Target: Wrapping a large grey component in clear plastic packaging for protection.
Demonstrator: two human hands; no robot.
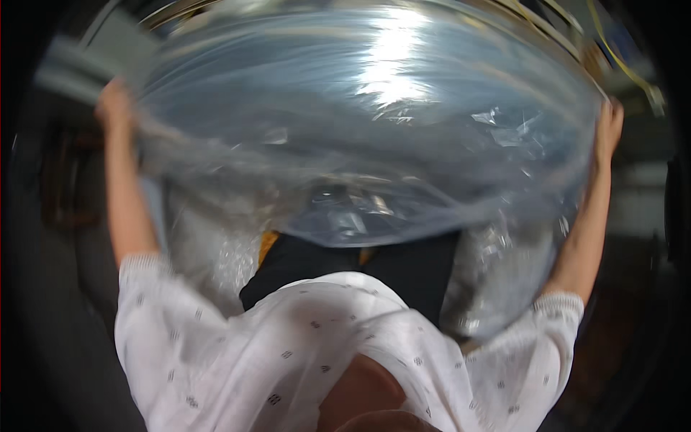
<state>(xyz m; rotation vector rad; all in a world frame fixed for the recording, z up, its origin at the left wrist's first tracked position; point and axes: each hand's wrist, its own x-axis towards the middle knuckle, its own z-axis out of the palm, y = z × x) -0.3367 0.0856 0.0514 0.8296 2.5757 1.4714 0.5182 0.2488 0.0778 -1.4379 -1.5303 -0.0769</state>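
A wide sheet of clear plastic film (302,93) stretches between my two hands, with bright glare on its upper middle. My left hand (116,104), blurred, is closed at the film's left edge. At the right edge my right hand (610,129) has its fingers wrapped round the film's border. Both arms are spread wide. The near edge of the film sags and wrinkles over my dark trousers (410,266). Whether the film is one layer or a bag, I cannot tell.
More crumpled clear plastic (497,266) lies to both sides of my legs. A yellow cord (612,50) hangs at the far right. A pale panel (119,43) stands at the far left. A wooden frame-like object (68,180) is dim on the left.
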